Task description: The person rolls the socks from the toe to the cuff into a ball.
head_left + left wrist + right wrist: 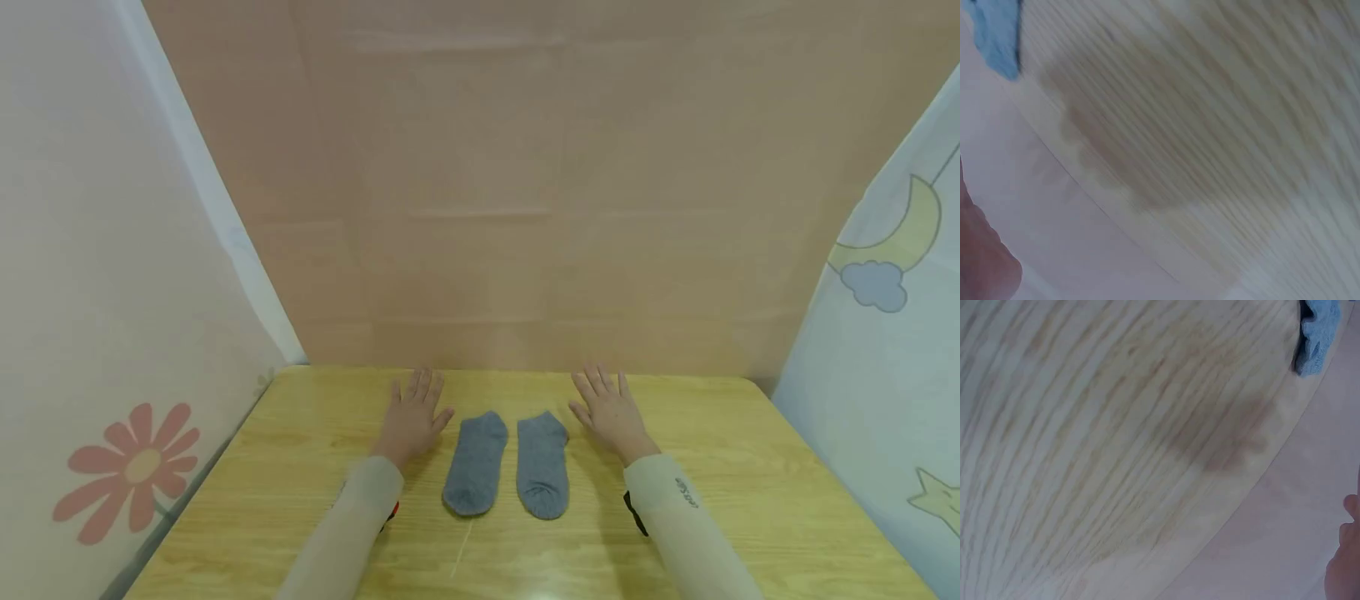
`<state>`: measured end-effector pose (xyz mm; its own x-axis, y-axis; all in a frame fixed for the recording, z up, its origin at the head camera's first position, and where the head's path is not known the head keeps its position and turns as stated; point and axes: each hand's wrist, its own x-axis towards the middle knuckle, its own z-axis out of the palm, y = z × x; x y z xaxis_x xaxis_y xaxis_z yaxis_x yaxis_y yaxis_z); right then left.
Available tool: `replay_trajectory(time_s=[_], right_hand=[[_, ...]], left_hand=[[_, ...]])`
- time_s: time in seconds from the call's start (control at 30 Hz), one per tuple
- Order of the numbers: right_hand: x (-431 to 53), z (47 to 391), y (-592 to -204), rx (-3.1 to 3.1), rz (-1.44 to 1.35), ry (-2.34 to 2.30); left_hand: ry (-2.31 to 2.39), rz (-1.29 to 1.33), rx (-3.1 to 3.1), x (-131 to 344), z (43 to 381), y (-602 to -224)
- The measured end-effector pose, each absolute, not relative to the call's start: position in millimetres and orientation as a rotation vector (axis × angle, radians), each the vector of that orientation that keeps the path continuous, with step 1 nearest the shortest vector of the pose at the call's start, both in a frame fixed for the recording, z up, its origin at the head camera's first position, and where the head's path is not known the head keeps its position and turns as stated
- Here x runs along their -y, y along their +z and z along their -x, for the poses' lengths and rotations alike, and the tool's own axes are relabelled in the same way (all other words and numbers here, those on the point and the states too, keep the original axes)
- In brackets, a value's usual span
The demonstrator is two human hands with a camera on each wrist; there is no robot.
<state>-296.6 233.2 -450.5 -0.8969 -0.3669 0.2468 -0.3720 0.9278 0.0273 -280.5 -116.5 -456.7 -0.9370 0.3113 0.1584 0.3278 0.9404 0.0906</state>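
Observation:
Two grey ankle socks lie flat side by side in the head view, a left sock (476, 465) and a right sock (543, 467), with a narrow gap between them. To the left of the pair is my left hand (412, 421), palm down with fingers spread. My right hand (611, 417) is on the other side, fingers spread too, its thumb close to the right sock. Neither hand holds anything. In the left wrist view part of a sock (999, 37) shows at the top corner; the right wrist view catches a sock edge (1319, 337).
A wood-grain table (750, 500) bears the socks. Behind it rises a plain brownish backdrop (480, 183). A white curtain with a red flower (127, 475) hangs on the left, and one with a moon and cloud (885, 258) on the right.

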Motion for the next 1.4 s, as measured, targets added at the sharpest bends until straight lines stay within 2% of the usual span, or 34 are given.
replay_trajectory(time_s=[0.33, 0.57, 1.13, 1.4], right_hand=[[-221.7, 295.6, -470.5, 2.828, -0.585, 0.061], [-218.9, 297.1, -472.1, 2.847, -0.596, 0.109], [-208.7, 300.0, -481.1, 2.898, -0.646, 0.253], [-202.7, 304.8, -479.0, 2.785, -0.695, 0.237]], left_hand=[[-0.185, 0.704, 3.007, 44.2, 234.8, -475.1], [-0.136, 0.717, 3.136, 10.5, 208.4, -482.1], [-0.019, 0.671, 3.029, -2.3, 205.5, -486.8], [-0.219, 0.602, 2.866, 3.7, 206.5, -485.4]])
